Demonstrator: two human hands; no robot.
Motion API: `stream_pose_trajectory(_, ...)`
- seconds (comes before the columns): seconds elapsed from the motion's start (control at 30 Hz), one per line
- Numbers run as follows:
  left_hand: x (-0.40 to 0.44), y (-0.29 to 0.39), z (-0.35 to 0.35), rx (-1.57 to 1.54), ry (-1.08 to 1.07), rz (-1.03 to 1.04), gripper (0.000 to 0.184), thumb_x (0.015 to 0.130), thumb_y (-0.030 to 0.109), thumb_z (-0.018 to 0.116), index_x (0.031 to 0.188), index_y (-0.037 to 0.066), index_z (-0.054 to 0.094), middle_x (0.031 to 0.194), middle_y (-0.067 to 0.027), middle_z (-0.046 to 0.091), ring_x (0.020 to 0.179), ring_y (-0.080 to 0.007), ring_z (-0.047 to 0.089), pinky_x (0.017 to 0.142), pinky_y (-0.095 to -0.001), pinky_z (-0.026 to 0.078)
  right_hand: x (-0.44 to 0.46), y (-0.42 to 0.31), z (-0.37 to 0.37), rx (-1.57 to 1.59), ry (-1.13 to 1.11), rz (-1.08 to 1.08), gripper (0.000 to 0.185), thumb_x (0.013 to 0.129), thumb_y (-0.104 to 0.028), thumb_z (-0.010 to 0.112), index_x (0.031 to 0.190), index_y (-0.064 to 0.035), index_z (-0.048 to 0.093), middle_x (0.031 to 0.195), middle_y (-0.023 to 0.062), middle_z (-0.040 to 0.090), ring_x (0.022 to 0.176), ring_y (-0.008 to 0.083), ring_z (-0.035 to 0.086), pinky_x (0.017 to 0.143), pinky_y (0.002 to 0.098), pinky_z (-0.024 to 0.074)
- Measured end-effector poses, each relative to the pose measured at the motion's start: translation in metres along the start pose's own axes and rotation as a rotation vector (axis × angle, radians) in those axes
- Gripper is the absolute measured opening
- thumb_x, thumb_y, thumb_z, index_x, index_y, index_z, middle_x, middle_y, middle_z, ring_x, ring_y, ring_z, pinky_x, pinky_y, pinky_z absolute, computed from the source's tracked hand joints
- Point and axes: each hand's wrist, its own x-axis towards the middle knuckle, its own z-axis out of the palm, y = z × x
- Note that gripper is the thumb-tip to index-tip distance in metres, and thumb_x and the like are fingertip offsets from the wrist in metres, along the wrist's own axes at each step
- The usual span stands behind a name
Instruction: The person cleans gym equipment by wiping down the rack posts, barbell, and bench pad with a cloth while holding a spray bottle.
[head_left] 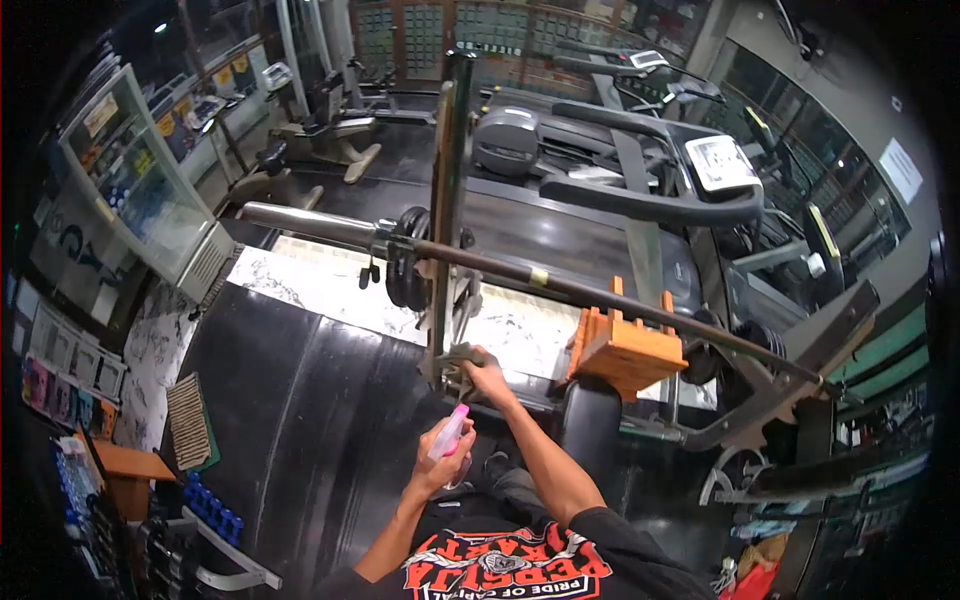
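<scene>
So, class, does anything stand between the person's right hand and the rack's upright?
Only the cloth: the right hand grips it at the lower part of the upright. Nothing else visible stands between them; the bottle is nearer the wearer.

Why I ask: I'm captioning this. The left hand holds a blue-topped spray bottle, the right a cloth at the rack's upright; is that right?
The top is pink, not blue, in the head view; the left hand holds that spray bottle, and the right hand a cloth at the rack's upright.
</scene>
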Motion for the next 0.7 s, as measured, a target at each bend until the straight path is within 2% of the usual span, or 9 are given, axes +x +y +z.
stream_pose_trajectory(0.03,-0.001,0.000,-0.001,-0.050,-0.037,-0.041,0.019,0.089,0.007,0.066,0.106,0.000,0.062,0.080,-0.0039,0.065,0.061,-0.0072,0.061,0.055,-0.0232,0.050,-0.021,-0.002,-0.018,0.080,-0.041,0.161,0.058,0.080,-0.028,0.072,0.128,0.0003,0.054,0.107,0.0163,0.067,0.100,0.0249,0.063,0.088,0.0348,0.0470)
stream_pose_trajectory(0.07,-0.001,-0.002,-0.001,-0.100,-0.085,-0.024,0.023,0.088,0.007,0.067,0.110,0.000,0.061,0.084,-0.0046,0.065,0.063,-0.0076,0.062,0.056,-0.0233,0.050,-0.057,-0.056,-0.041,0.154,-0.014,0.313,0.051,0.082,-0.028,0.072,0.121,0.0016,0.058,0.101,0.0102,0.067,0.090,0.0157,0.060,0.080,0.0297,0.0469)
stream_pose_trajectory(0.13,-0.001,0.002,0.000,-0.095,-0.162,-0.006,0.028,0.087,0.007,0.068,0.113,-0.001,0.059,0.087,-0.0045,0.065,0.065,-0.0075,0.061,0.057,-0.0231,0.050,-0.094,-0.051,-0.062,0.277,0.053,0.293,0.038,0.085,-0.023,0.069,0.115,-0.0002,0.060,0.096,0.0051,0.065,0.083,0.0111,0.057,0.074,0.0264,0.0458)
stream_pose_trajectory(0.17,0.000,-0.001,0.000,-0.096,-0.203,0.016,0.034,0.085,0.006,0.070,0.116,0.000,0.058,0.090,-0.0045,0.064,0.065,-0.0074,0.061,0.059,-0.0229,0.050,-0.111,-0.050,-0.070,0.273,0.070,0.301,0.038,0.085,-0.023,0.069,0.115,-0.0002,0.060,0.096,0.0051,0.065,0.083,0.0111,0.057,0.074,0.0264,0.0458)
stream_pose_trajectory(0.23,0.003,0.012,0.006,-0.085,-0.245,0.045,0.035,0.085,0.005,0.070,0.117,-0.001,0.058,0.091,-0.0049,0.063,0.065,-0.0072,0.060,0.060,-0.0229,0.049,-0.144,-0.055,-0.085,0.455,0.255,0.190,0.029,0.087,-0.018,0.067,0.109,-0.0005,0.061,0.096,0.0040,0.066,0.083,0.0118,0.057,0.074,0.0262,0.0460)
stream_pose_trajectory(0.33,0.005,0.017,0.015,-0.061,-0.312,0.078,0.041,0.083,0.005,0.071,0.120,-0.002,0.056,0.095,-0.0058,0.061,0.065,-0.0069,0.060,0.061,-0.0232,0.048,-0.186,-0.090,-0.109,0.642,0.379,0.235,0.021,0.089,-0.009,0.062,0.109,-0.0029,0.059,0.098,0.0049,0.065,0.084,0.0121,0.061,0.072,0.0267,0.0501)
stream_pose_trajectory(0.47,0.007,0.027,0.028,-0.037,-0.377,0.136,0.043,0.082,0.006,0.072,0.120,-0.002,0.055,0.093,-0.0064,0.058,0.066,-0.0106,0.060,0.063,-0.0258,0.049,-0.220,-0.094,-0.132,0.673,0.517,0.172,0.024,0.090,-0.008,0.060,0.113,-0.0010,0.057,0.101,0.0060,0.065,0.088,0.0135,0.063,0.075,0.0279,0.0515)
stream_pose_trajectory(0.57,0.006,0.035,0.036,0.077,-0.456,0.200,0.051,0.082,0.003,0.072,0.128,-0.003,0.050,0.103,-0.0072,0.057,0.075,-0.0082,0.059,0.067,-0.0222,0.048,-0.232,-0.077,-0.144,0.746,0.592,0.156,0.024,0.090,-0.009,0.060,0.113,-0.0018,0.057,0.102,0.0063,0.064,0.088,0.0147,0.063,0.075,0.0281,0.0516)
stream_pose_trajectory(0.7,0.004,0.042,0.050,0.164,-0.399,0.274,0.040,0.081,0.006,0.073,0.116,-0.002,0.056,0.102,-0.0096,0.058,0.076,-0.0123,0.061,0.068,-0.0261,0.050,-0.242,-0.075,-0.160,0.743,0.647,0.152,0.021,0.092,-0.009,0.060,0.111,-0.0019,0.058,0.102,0.0050,0.064,0.087,0.0129,0.061,0.077,0.0257,0.0477)
